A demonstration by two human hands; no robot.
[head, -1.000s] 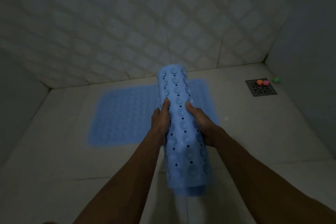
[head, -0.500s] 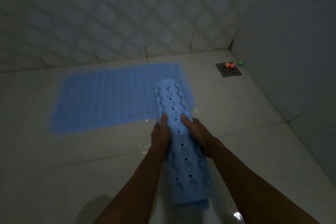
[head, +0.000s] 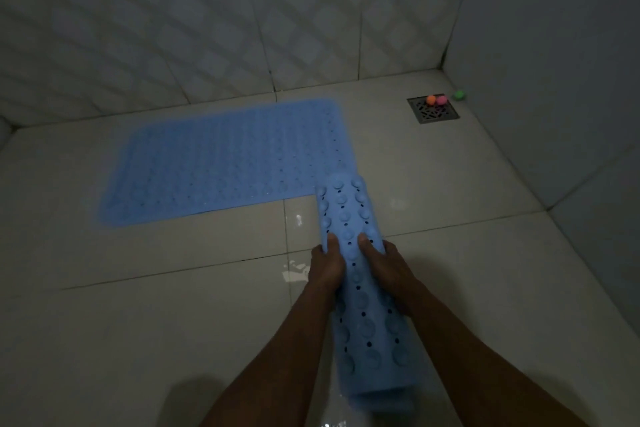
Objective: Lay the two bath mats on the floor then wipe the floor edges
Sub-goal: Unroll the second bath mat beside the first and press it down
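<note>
A dim tiled shower floor (head: 173, 322). Both hands, left hand (head: 325, 265) and right hand (head: 384, 267), grip a rolled blue rubber bath mat (head: 360, 291) with suction cups, fingers curled around its sides; the fingertips are hidden beneath. Its far end overlaps the flat blue bath mat (head: 221, 163), and its near end blurs. The roll sits lower and farther right than a moment ago.

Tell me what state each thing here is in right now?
Flat bath mat: spread out on the floor.
Rolled bath mat: rolled up, suction cups outward, held.
Left hand: grips the roll.
Right hand: grips the roll.
Floor drain: grate on, two small balls on it.
</note>
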